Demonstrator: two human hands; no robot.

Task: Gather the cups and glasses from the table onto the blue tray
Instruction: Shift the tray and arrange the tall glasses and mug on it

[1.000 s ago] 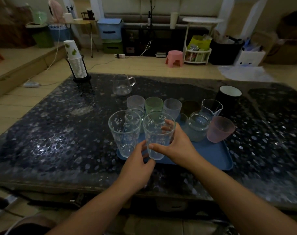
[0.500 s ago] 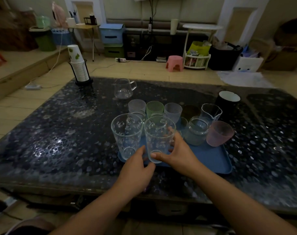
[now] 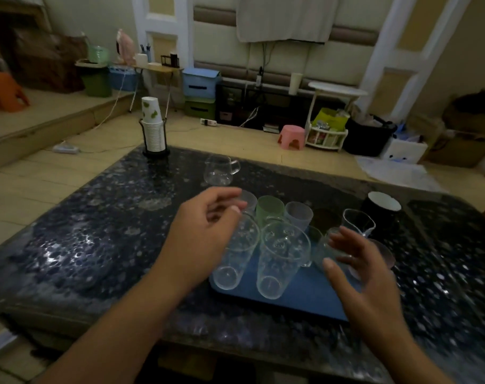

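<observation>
Head view: the blue tray (image 3: 305, 297) lies on the dark speckled table (image 3: 97, 245), toward the near edge and right of centre. Two tall clear glasses stand upright at the tray's 8 o'clock end, side by side and nearly touching: the left tall glass (image 3: 235, 253) and the right tall glass (image 3: 281, 261).

Behind them, toward 12 o'clock, stands a row of small cups: a frosted clear cup (image 3: 248, 200), a green cup (image 3: 269, 210) and a pale lilac cup (image 3: 298, 217). Whether this row rests on the tray or just beyond its far edge cannot be told. A small glass jar (image 3: 328, 246) stands at 3 o'clock of the right tall glass, partly hidden by the right hand. A clear spouted glass (image 3: 357, 221) stands further toward 2 o'clock. A black mug with a white interior (image 3: 381, 207) stands on the table at 2 o'clock of the tray. A pink cup (image 3: 385, 254) shows only as a sliver behind the right hand.

A small glass pitcher (image 3: 220, 170) stands on the table, well apart from the tray at 11 o'clock. A holder with stacked paper cups (image 3: 153, 131) stands at the table's far left corner.

Left hand (image 3: 205, 234): fingers loosely curled, empty, hovering in front of the left tall glass. Right hand (image 3: 357, 273): fingers spread wide, empty, hovering over the tray's right half. Both hands are motion-blurred.
</observation>
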